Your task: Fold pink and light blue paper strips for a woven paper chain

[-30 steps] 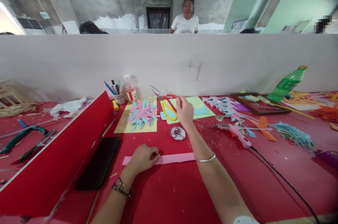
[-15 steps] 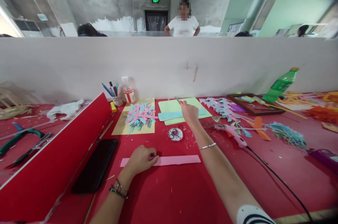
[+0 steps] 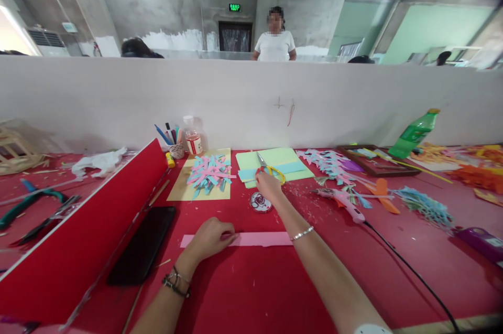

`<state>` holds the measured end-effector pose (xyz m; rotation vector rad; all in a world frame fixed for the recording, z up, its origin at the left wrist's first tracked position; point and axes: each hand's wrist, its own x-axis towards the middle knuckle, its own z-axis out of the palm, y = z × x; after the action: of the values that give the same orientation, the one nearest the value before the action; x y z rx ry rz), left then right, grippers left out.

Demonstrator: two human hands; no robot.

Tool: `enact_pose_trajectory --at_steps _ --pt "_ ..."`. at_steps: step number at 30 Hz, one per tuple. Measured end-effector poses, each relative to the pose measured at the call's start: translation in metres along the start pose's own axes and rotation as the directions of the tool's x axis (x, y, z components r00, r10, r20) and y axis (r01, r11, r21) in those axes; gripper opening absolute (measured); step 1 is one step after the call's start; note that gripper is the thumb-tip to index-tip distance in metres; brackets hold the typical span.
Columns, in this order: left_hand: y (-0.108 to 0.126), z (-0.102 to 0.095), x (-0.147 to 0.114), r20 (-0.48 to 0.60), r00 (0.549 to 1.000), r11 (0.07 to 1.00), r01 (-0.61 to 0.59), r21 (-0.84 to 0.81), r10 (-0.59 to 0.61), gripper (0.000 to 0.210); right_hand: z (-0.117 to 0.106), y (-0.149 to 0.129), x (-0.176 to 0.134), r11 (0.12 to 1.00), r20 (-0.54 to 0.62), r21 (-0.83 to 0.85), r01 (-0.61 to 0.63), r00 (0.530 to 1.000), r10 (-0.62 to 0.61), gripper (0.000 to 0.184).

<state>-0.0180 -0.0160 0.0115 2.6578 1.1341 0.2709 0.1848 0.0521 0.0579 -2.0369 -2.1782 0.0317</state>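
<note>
1. Far wall: a lit green sign reads "EXIT", with characters above it too small to make out.
2. A clear bottle wears a red-and-white label, and the green bottle at the right leans with its print too small to read. The purple object at the right edge has a pale label, also illegible.
3. The white partition bears a small cross-shaped mark and a reddish loop beside it.
4. The tabletop is red and littered with scraps. On it, a pink glue gun trails a black cord, and a black phone lies beside an upright red board.
5. Behind the partition, 1 person in a white shirt stands before a grey, patchily whitened wall and a dark door.
6. The left hand rests on the pink strip, fingers curled; I cannot tell whether they pinch it.
7. The right hand is at the handles of the scissors, over green sheets and a blue strip, blades toward the partition; its hidden fingers leave the grip unclear.
</note>
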Motion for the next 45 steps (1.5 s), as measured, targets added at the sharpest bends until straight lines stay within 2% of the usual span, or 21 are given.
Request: enact_pose_trajectory --at_steps 2,4,5,6,7,11,16,21,26,28,29,31,32,34,36,38,39,41,45 --pt "0.003 -0.002 -0.001 -0.009 1.000 0.998 0.010 -0.064 -0.010 0.028 -0.007 -0.009 -0.023 0.993 -0.005 0.043 0.114 0.993 -0.114 0.025" --pt "0.007 -0.004 -0.001 -0.026 0.998 0.992 0.047 -0.121 -0.050 0.028 -0.012 -0.017 -0.051 0.961 0.002 0.099 0.257 0.966 -0.258 0.023" --pt "0.009 -0.004 -0.001 -0.031 0.997 0.987 0.061 -0.150 -0.066 0.029 -0.013 -0.021 -0.067 0.907 -0.008 0.183 0.380 0.923 -0.385 0.024" --pt "0.012 -0.005 0.000 -0.033 0.997 0.981 0.065 -0.183 -0.072 0.030 -0.013 -0.023 -0.081 0.856 0.001 0.252 0.451 0.885 -0.466 0.023" --pt "0.015 -0.004 0.001 -0.035 0.997 0.973 0.055 -0.222 -0.065 0.031 -0.011 -0.024 -0.094 0.836 0.023 0.280 0.472 0.867 -0.498 0.023" --pt "0.029 -0.002 0.007 -0.066 0.998 0.909 -0.037 -0.415 0.011 0.036 0.000 -0.015 -0.122 0.890 0.019 0.205 0.407 0.907 -0.420 0.016" --pt "0.040 0.000 0.012 0.030 0.999 0.846 -0.009 -0.533 0.030 0.034 0.007 0.002 -0.118 0.879 0.001 0.284 0.383 0.917 -0.400 0.012" --pt "0.024 -0.015 0.008 0.072 0.997 0.831 0.043 -0.555 -0.004 0.033 0.000 0.027 -0.110 0.861 -0.013 0.373 0.346 0.930 -0.368 0.012" --pt "-0.003 -0.037 -0.009 0.109 0.990 0.838 0.132 -0.529 -0.087 0.033 -0.012 0.078 -0.108 0.866 -0.056 0.379 0.328 0.942 -0.332 0.012" --pt "-0.008 -0.041 -0.012 0.095 0.987 0.841 0.159 -0.517 -0.128 0.033 -0.015 0.094 -0.108 0.922 -0.151 0.309 0.232 0.970 -0.193 0.013" --pt "-0.007 -0.041 -0.012 0.096 0.987 0.845 0.157 -0.511 -0.126 0.034 -0.016 0.097 -0.108 0.943 -0.234 0.280 0.181 0.965 -0.116 0.015" --pt "0.002 -0.038 -0.008 0.117 0.991 0.864 0.116 -0.491 -0.067 0.035 -0.017 0.092 -0.111 0.951 -0.384 0.260 0.168 0.922 -0.058 0.021" --pt "0.009 -0.035 -0.006 0.142 0.990 0.876 0.079 -0.477 -0.012 0.035 -0.017 0.084 -0.112 0.939 -0.429 0.264 0.219 0.899 -0.089 0.022" --pt "0.024 -0.029 0.000 0.172 0.983 0.894 0.016 -0.449 0.069 0.033 -0.015 0.062 -0.116 0.875 -0.387 0.264 0.405 0.876 -0.288 0.021" --pt "0.038 -0.022 0.003 0.156 0.985 0.910 -0.005 -0.414 0.077 0.028 -0.011 0.040 -0.120 0.808 -0.216 0.283 0.517 0.855 -0.471 0.025" --pt "0.046 -0.017 0.003 0.127 0.990 0.935 -0.013 -0.355 0.062 0.024 -0.005 0.027 -0.124 0.767 -0.016 0.325 0.553 0.814 -0.581 0.020" --pt "0.048 -0.014 0.002 0.110 0.992 0.950 -0.021 -0.312 0.058 0.022 -0.002 0.024 -0.125 0.765 0.054 0.337 0.549 0.800 -0.598 0.019" --pt "0.049 -0.010 0.002 0.060 0.996 0.979 -0.053 -0.195 0.065 0.019 0.005 0.022 -0.125 0.785 0.116 0.340 0.518 0.805 -0.582 0.022" --pt "0.055 0.000 0.007 -0.031 0.987 0.981 -0.152 0.118 0.157 0.010 0.016 0.021 -0.125 0.827 0.114 0.343 0.445 0.855 -0.507 0.026"
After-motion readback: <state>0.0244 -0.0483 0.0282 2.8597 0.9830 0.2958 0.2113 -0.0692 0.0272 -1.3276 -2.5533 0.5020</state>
